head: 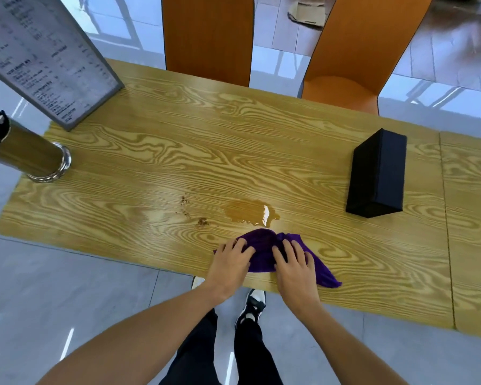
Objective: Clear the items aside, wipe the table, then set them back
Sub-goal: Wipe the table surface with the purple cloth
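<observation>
Both hands flat, fingers spread, left hand (229, 258) and right hand (292, 263) pressing purple cloth (264, 245) on table (150, 151) just short of brown spill (250, 213). Menu stand (47, 56), canister (25, 154), black box (376, 173) parked at edges, clearing the wipe zone.

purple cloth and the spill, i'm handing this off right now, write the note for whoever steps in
Left hand and right hand: both flat on the purple cloth at the near table edge.
Brown spill lies just beyond the cloth, crumbs to its left; neither wiped.
Done: menu stand and metal canister at the left end, black box at the right.
Left: wipe spill and crumbs, then set the items back.
</observation>
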Demonstrator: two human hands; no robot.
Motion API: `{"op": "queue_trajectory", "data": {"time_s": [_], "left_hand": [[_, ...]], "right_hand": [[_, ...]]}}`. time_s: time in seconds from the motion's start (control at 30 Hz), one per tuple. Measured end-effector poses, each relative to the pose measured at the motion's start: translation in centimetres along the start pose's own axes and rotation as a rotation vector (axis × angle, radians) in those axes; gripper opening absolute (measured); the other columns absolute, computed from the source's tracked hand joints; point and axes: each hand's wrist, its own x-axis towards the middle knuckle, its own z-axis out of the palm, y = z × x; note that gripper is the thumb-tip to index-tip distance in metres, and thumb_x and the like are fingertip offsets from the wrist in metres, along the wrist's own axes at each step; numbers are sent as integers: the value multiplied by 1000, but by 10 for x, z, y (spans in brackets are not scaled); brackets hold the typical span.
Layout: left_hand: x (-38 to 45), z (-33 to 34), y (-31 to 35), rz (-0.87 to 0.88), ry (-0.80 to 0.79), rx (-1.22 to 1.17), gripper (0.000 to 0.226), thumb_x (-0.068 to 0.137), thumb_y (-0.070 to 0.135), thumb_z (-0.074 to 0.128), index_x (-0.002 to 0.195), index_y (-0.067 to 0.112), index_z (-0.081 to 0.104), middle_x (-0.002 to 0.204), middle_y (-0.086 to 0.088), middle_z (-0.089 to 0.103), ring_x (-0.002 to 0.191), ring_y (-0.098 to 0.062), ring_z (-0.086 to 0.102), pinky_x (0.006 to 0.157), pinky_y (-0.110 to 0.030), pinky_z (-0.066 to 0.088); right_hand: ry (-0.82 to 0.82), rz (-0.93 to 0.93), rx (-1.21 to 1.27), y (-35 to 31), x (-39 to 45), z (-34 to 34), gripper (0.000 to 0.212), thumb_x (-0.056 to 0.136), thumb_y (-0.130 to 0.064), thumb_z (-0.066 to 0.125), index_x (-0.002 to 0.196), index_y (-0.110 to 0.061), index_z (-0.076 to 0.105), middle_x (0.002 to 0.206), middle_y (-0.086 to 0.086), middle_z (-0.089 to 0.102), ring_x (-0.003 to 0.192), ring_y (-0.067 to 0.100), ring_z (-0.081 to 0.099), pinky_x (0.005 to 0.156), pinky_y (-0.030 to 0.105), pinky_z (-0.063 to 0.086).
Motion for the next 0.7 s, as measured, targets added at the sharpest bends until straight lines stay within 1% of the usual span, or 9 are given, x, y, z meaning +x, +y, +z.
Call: {"op": "queue_trajectory", "data": {"time_s": [0.03,0.07,0.13,0.17,0.23,0.3,0.4,0.5,0.7], "left_hand": [[-5,6,0,0,20,-7,36,85,21,73,119,24,62,118,-2,59,110,-25,59,92,-39,50],[-9,11,0,4,37,-19,43,78,19,80,118,23,64,115,-3,61,108,-25,61,90,-38,53],[-16,19,0,8,54,-16,66,64,14,91,124,18,65,120,-6,64,111,-25,63,90,-37,56],[-19,21,0,6,56,-17,76,58,12,93,128,15,64,125,-8,65,115,-26,63,93,-37,55],[-19,25,1,-14,52,-31,85,58,8,92,136,8,59,138,-13,60,127,-27,58,104,-39,48],[-14,28,2,-43,70,-25,86,68,6,87,144,5,48,149,-16,48,139,-28,47,114,-41,37],[-2,28,6,-77,67,-24,89,76,1,78,152,4,34,159,-18,33,148,-30,29,120,-44,27],[14,25,5,-82,61,-32,91,81,0,72,156,5,20,163,-19,19,153,-29,13,123,-45,18],[57,13,-7,-59,59,-60,85,91,2,59,158,8,8,166,-16,3,154,-29,0,125,-47,12]], "right_hand": [[16,19,0,-2,-6,4,58,83,-17,78,138,-14,58,145,16,53,135,40,47,100,60,46],[29,57,21,-3,-10,8,57,86,-21,76,140,-14,57,148,16,51,137,41,46,102,61,45],[41,146,100,-5,-14,15,56,94,-27,67,146,-13,51,156,15,43,139,45,42,102,60,46],[43,163,130,-5,-13,18,54,98,-29,57,149,-12,47,159,14,38,141,46,40,104,60,46],[37,119,150,-5,-7,23,55,102,-33,36,153,-13,41,164,13,30,145,48,31,109,61,41],[35,57,137,-2,2,28,57,102,-33,28,155,-14,36,167,11,23,150,47,21,114,61,35],[45,21,114,5,18,28,56,103,-31,31,156,-15,34,168,10,18,153,44,14,117,60,32],[56,-2,99,6,35,23,56,103,-29,35,158,-15,31,169,7,12,154,42,9,119,58,30],[97,-27,158,6,84,1,55,103,-24,47,156,-14,34,169,5,14,154,40,9,121,56,27]]}}
